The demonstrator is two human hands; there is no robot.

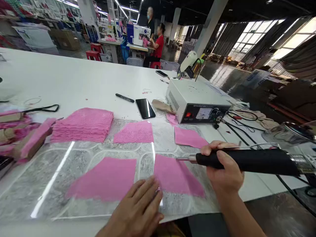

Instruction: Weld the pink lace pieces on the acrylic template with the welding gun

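From my head view: right hand (pixel 225 168) closed round the black-handled tool (pixel 249 161), thumb on top, metal tip at the near-right pink cloth (pixel 175 176). Left hand (pixel 138 209) palm down, fingers nearly straight, fingertips by that cloth's left edge, nothing gripped that I see. Cloth stack (pixel 82 126) farther left; power box (pixel 199 102) behind the tool.

1. Daylight enters through tall windows (pixel 251 34) at right, blown out to white; ceiling tubes (pixel 130 9) add light under a dark ceiling.
2. The white tabletop (pixel 74 74) looks bright and evenly lit.
3. Hard white streaks glare off the patterned mat (pixel 54 164); the floor (pixel 219 74) reflects window light.
4. A soft shadow darkens the right-hand near pink piece (pixel 176 174).
5. Edges look stretched; the background is soft, with faces pixelated.
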